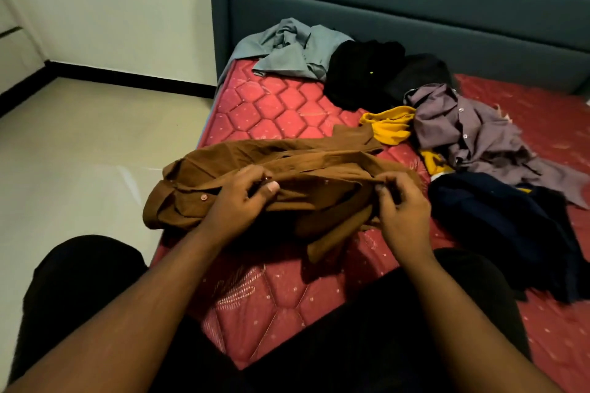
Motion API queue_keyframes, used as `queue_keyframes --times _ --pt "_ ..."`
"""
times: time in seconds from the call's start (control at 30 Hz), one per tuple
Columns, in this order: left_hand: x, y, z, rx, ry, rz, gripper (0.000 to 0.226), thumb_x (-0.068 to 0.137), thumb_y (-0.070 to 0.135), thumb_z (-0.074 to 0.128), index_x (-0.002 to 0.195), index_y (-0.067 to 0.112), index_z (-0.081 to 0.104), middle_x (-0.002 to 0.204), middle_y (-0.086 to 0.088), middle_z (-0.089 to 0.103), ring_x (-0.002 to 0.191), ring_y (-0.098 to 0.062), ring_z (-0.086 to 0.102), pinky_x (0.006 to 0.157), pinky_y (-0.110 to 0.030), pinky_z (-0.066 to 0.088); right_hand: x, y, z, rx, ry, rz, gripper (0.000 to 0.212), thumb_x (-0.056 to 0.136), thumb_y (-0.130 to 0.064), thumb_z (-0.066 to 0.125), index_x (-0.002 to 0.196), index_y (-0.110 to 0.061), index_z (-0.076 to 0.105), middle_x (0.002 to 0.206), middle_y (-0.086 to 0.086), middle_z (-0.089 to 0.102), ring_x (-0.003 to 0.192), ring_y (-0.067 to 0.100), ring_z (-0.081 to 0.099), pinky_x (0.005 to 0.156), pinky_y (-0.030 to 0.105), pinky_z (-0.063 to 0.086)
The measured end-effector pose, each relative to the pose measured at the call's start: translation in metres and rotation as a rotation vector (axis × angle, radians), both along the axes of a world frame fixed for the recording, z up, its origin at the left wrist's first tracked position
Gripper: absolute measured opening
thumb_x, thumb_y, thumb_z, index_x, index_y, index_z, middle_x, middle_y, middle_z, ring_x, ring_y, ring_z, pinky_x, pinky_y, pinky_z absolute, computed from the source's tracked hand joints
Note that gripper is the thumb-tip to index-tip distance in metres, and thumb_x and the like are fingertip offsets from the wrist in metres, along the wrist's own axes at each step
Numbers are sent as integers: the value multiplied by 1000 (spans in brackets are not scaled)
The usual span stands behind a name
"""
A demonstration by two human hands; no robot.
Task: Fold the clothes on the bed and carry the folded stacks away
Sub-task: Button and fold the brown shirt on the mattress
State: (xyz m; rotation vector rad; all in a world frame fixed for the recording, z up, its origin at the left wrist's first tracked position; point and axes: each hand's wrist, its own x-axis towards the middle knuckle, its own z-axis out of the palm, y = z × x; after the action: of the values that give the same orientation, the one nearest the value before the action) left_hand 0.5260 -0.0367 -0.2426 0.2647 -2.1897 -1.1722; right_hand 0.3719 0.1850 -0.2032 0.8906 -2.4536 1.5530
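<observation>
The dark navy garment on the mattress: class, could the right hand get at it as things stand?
Probably yes. The navy garment lies just beside the right hand with nothing between, but that hand grips the brown shirt and must release first.

I read this as a home bedroom: quilted red mattress [271, 108], padded teal headboard [399, 9], tiled floor [79, 137].
</observation>
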Motion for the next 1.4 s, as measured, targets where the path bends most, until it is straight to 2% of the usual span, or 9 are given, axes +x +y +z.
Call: queue_keyframes --times 0.13,0.33,0.43,0.57,0.8,0.97,1.1,1.3,1.4 --pt "19 -13 12 197 -35 -65 26 87 40 59 89 15 65 82 0 64 79 -8 58 74 -29 45 13 -23 28 -288 -265 174 23 96 1 48 89 -16 61 79 -9 63 75 5 58 67 25 50" --pt "18 -18 3 392 -342 -198 18 79 41 69 76 23 66 66 2 58 63 -11 51 61 -26 41 -34 -49 86 812 98 480 32 91 -45 58 84 -14 62 78 0 59 76 18 59 66 33 43" --pt "14 -20 -23 182 -473 96 16 93 30 63 85 17 59 72 3 60 70 -14 56 64 -30 42 -38 -60 62 1149 338 348 64 77 -69 58 121 -24 51 119 7 53 112 30 53 88 40 45" --pt "12 -23 -43 188 -489 171 20 95 40 57 90 22 54 89 0 63 86 -17 61 76 -38 50 -3 -39 8 1087 697 257 47 84 -47 64 123 -24 52 117 6 54 108 29 54 86 41 48" --pt "-4 -12 -30 70 -204 211 19 92 24 63 85 23 46 79 7 54 76 -9 53 71 -36 44 15 -15 -40 1377 200 140 75 84 -57 58 144 -26 27 138 9 44 125 32 44 97 48 41" --pt "5 -16 -33 -39 -235 251 28 91 40 62 80 16 54 77 1 60 74 -17 59 64 -34 46 -34 -16 -5 1117 -286 286 26 85 -6 55 103 -21 66 108 9 65 98 26 62 79 34 50" --pt "8 -15 -25 627 -182 142 40 95 25 62 91 -14 63 84 -19 64 77 -25 58 72 -36 46 -62 4 78 717 -714 364 29 93 5 42 78 -7 63 77 13 66 57 13 61 53 19 50" --pt "6 -22 -33 554 -314 151 50 86 38 70 79 -10 61 76 -25 63 72 -23 59 70 -40 48 -125 19 50 933 -94 -246 28 85 -33 55 97 -8 61 111 20 64 99 35 61 86 39 51" --pt "6 -25 -44 230 -373 214 58 78 62 68 67 6 62 65 -10 64 63 -20 61 61 -40 49 -91 -1 20 573 21 65 19 88 -32 63 99 -17 69 99 5 69 94 26 64 82 38 52"
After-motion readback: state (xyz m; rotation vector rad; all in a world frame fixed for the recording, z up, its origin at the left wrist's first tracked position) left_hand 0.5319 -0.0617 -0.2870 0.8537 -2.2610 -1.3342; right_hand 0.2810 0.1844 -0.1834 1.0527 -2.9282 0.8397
